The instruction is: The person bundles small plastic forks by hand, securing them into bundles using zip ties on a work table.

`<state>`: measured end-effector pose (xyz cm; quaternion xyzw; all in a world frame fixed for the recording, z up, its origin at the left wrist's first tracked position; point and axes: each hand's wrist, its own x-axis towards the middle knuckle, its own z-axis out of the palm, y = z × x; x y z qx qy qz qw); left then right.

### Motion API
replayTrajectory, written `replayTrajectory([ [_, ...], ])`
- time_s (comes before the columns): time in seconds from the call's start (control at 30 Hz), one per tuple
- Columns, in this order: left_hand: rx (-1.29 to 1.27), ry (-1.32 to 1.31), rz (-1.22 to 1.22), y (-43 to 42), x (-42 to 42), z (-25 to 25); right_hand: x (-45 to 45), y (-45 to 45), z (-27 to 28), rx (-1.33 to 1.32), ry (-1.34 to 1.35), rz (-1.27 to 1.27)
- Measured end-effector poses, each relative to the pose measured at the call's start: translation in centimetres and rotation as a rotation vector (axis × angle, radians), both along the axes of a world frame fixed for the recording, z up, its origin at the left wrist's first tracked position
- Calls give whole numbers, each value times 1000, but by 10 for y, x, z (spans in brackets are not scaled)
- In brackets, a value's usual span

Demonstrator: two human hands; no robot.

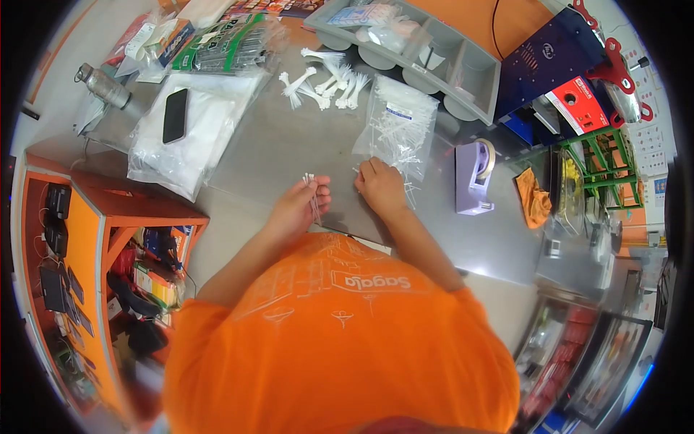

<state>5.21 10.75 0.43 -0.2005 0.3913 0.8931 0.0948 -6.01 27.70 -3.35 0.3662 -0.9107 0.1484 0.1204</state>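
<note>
We are holding a small bunch of thin white sticks in the left hand, which is pinching them between thumb and fingers; they are standing roughly in line, pale tips showing above the fingers and slim shafts trailing below. The right hand is resting with curled fingers at the near end of a clear plastic bag; we cannot tell whether it is gripping anything, since its fingertips are hidden. More such sticks are lying loosely crossed in the bag.

We are judging each stick to be very light, smooth and a little springy, probably bending under a hard squeeze and slipping out of line when held loosely. For hold, we are favouring a gentle pinch around the middle of the shafts, leaving the ends free.

In looks, they are plain white and straight, too fine here for us to be making out their exact tips. Beyond the hands, white bundles are lying on the metal table, narrow at the waist and flaring at both ends.
</note>
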Motion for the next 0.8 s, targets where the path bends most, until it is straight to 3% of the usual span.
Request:
replayTrajectory([
  [0.27,-18,19,-43,3,0,5,-1,3,9,-265,-117,112],
  [0.43,-40,9,-34,8,-5,3,0,5,30,-403,-432,36],
  [0.63,-185,39,-51,2,-25,-25,1,5,40,-458,-492,63],
  [0.7,-462,31,-46,16,-40,-25,0,2,40,-490,-482,84],
  [0.8,-462,73,-82,31,-49,-24,1,-3,41,-552,-497,106],
])
